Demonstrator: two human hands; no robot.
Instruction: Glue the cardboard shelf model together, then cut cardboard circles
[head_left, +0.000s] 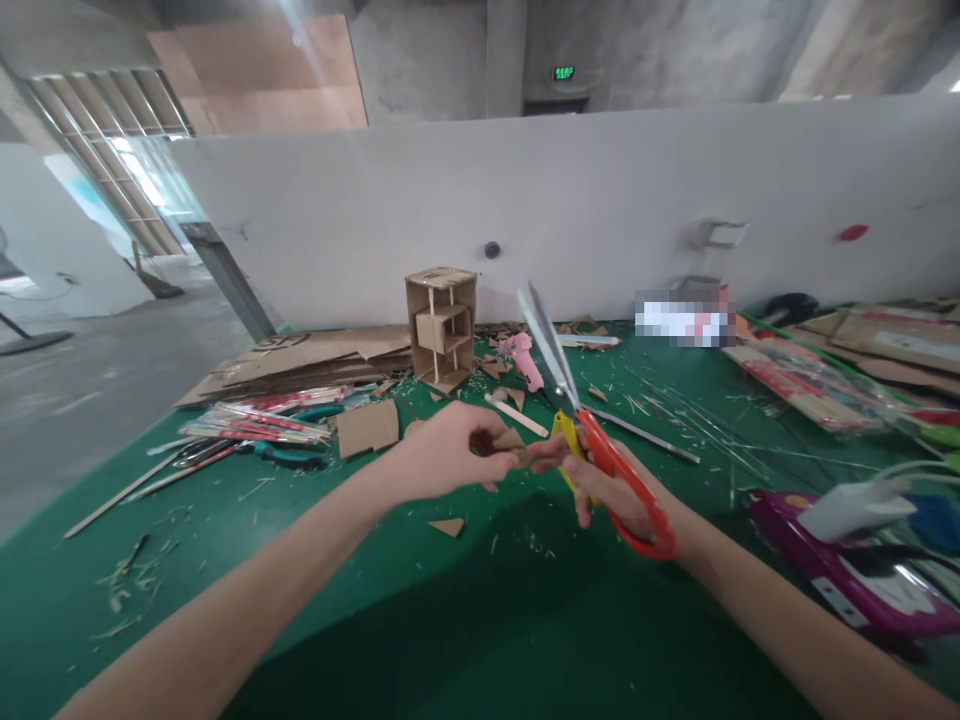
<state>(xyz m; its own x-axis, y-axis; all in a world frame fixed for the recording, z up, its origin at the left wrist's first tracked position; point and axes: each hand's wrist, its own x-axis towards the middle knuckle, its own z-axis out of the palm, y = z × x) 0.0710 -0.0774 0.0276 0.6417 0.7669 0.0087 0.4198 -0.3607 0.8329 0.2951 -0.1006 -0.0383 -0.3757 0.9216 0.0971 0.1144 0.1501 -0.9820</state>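
Observation:
My left hand pinches a small piece of cardboard between thumb and fingers, above the middle of the table. My right hand grips a pair of scissors with red and yellow handles. Their blades point up and away from me, slightly apart. The fingertips of my right hand meet those of my left beside the cardboard piece. A cardboard scrap lies on the green table below my hands. Beyond them stands a small cardboard shelf-like structure with stick supports.
A pink glue gun lies behind my hands, near a flat wooden stick. Bundled sticks, pliers and stacked cardboard are at left. A purple power strip sits at right. A white partition borders the back.

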